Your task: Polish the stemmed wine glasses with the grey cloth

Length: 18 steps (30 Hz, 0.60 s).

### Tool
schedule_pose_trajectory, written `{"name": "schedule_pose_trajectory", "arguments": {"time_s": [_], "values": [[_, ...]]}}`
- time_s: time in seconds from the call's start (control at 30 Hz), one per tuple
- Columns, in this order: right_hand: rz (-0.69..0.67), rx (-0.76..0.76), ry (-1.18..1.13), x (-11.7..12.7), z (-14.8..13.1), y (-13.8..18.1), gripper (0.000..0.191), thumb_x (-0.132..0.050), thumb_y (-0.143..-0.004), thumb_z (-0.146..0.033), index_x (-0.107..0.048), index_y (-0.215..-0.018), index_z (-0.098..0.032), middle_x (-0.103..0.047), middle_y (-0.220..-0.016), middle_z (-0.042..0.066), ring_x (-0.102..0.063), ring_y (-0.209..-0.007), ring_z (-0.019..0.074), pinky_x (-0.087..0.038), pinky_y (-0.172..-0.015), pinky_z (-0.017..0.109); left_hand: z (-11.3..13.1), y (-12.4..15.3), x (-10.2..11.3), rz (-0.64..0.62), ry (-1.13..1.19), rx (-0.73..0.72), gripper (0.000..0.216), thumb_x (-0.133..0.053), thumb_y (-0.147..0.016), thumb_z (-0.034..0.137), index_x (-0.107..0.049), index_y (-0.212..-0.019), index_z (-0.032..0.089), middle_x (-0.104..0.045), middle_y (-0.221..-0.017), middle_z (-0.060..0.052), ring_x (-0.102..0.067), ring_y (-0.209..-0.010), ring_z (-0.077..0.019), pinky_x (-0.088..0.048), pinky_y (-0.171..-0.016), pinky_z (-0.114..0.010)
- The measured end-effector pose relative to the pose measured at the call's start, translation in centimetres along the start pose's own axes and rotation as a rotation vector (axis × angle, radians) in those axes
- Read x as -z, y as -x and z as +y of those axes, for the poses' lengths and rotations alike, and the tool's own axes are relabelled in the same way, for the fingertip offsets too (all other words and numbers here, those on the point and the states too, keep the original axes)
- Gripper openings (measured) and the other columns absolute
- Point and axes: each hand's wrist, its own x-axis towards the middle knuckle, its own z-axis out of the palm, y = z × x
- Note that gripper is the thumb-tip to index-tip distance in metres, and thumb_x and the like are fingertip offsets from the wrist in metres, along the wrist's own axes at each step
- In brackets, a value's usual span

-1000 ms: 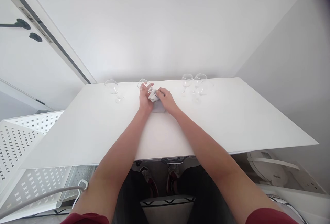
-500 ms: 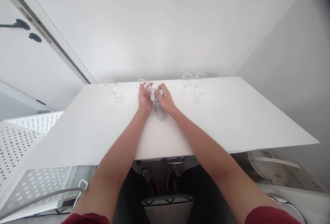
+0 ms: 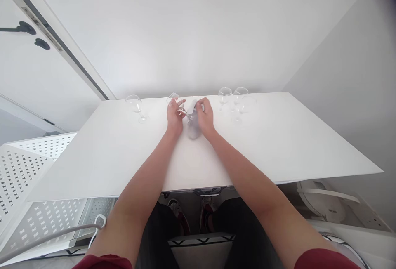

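Note:
A clear wine glass (image 3: 175, 99) lies tilted in my left hand (image 3: 175, 119), its bowl toward the wall and its stem slanting down to the right. The fingers curl round the bowl and upper stem. My right hand (image 3: 204, 114) pinches a pale grey cloth (image 3: 194, 126), which hangs beside the foot of the glass and is smeared by motion. Whether the cloth touches the foot is hard to make out. Both hands are above the middle of the white table (image 3: 123, 153), near its back edge.
One wine glass (image 3: 134, 104) stands at the back left. Several more, such as a wine glass (image 3: 225, 95), stand close together right of my hands. The wall (image 3: 185, 34) rises behind the table. White perforated panels (image 3: 21, 178) are at the left, and a pale cable (image 3: 55, 236) crosses below them.
My right hand has shifted right with the cloth, away from the stem of the glass. The glass in my left hand has moved slightly right, and its stem now shows.

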Motion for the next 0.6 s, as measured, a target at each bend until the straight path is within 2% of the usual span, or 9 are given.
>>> {"name": "schedule_pose_trajectory", "arguments": {"time_s": [0.07,0.1,0.2,0.27,0.33,0.47,0.53,0.6], "values": [[0.116,-0.024,-0.060,0.4,-0.4,-0.4,0.017,-0.048,-0.097,-0.042,-0.053,-0.092,-0.026,-0.061,-0.102,0.002,-0.057,-0.100,0.0178,-0.048,-0.094,0.032,-0.2,0.0,-0.2,-0.035,-0.027,0.058,0.048,-0.070,-0.086,0.064,-0.068,-0.102,0.019,-0.075,-0.110,-0.013,-0.057,-0.061,-0.0095,-0.045,-0.051,-0.021],[0.124,-0.032,-0.105,0.5,-0.5,-0.5,0.020,-0.047,-0.098,-0.045,-0.053,-0.096,-0.027,-0.062,-0.110,0.003,-0.058,-0.104,0.0178,-0.049,-0.094,0.032,-0.3,0.2,-0.4,-0.060,-0.041,0.087,0.050,-0.068,-0.086,0.066,-0.070,-0.101,0.018,-0.075,-0.111,-0.014,-0.059,-0.064,-0.0112,-0.047,-0.052,-0.022],[-0.045,-0.051,-0.238,0.3,-0.9,-0.4,0.027,-0.050,-0.097,-0.054,-0.056,-0.106,-0.029,-0.058,-0.137,0.003,-0.058,-0.118,0.0187,-0.051,-0.095,0.032,-0.5,0.8,-1.0,-0.176,-0.097,0.127,0.055,-0.064,-0.087,0.069,-0.073,-0.108,0.019,-0.075,-0.115,-0.012,-0.069,-0.086,-0.0187,-0.055,-0.067,-0.027],[-0.193,-0.089,-0.280,-0.1,-0.8,0.0,0.033,-0.057,-0.094,-0.058,-0.058,-0.115,-0.033,-0.055,-0.145,0.001,-0.058,-0.121,0.0193,-0.053,-0.096,0.033,-0.3,1.3,-1.2,-0.233,-0.129,0.136,0.059,-0.062,-0.088,0.071,-0.073,-0.119,0.022,-0.074,-0.119,-0.011,-0.070,-0.104,-0.0242,-0.058,-0.080,-0.031],[-0.257,-0.129,-0.292,-0.5,-0.6,0.2,0.042,-0.061,-0.091,-0.061,-0.057,-0.126,-0.037,-0.056,-0.145,0.001,-0.058,-0.123,0.0201,-0.053,-0.098,0.034,-0.1,1.6,-1.3,-0.232,-0.141,0.146,0.062,-0.058,-0.089,0.072,-0.070,-0.128,0.025,-0.072,-0.127,-0.010,-0.068,-0.117,-0.0275,-0.057,-0.090,-0.035],[-0.184,-0.178,-0.237,-0.6,-0.2,0.0,0.050,-0.071,-0.085,-0.060,-0.064,-0.126,-0.032,-0.058,-0.143,0.004,-0.056,-0.128,0.0229,-0.051,-0.104,0.038,0.0,1.6,-1.1,-0.177,-0.135,0.133,0.061,-0.056,-0.091,0.072,-0.067,-0.133,0.029,-0.068,-0.136,-0.007,-0.064,-0.126,-0.0281,-0.056,-0.098,-0.036],[-0.193,-0.253,-0.266,-0.4,-0.2,-0.1,0.051,-0.076,-0.081,-0.059,-0.067,-0.123,-0.031,-0.064,-0.132,0.004,-0.060,-0.122,0.0229,-0.053,-0.098,0.036,-0.1,1.5,-1.0,-0.192,-0.132,0.125,0.063,-0.055,-0.091,0.073,-0.067,-0.134,0.029,-0.071,-0.130,-0.008,-0.066,-0.124,-0.0278,-0.056,-0.097,-0.036],[-0.288,-0.364,-0.380,-0.2,-0.4,-0.1,0.051,-0.076,-0.080,-0.062,-0.068,-0.118,-0.029,-0.070,-0.114,0.005,-0.066,-0.106,0.0220,-0.056,-0.086,0.034,-0.4,1.3,-0.9,-0.216,-0.141,0.125,0.067,-0.051,-0.091,0.076,-0.068,-0.133,0.027,-0.074,-0.121,-0.008,-0.068,-0.120,-0.0272,-0.057,-0.095,-0.035]]}}
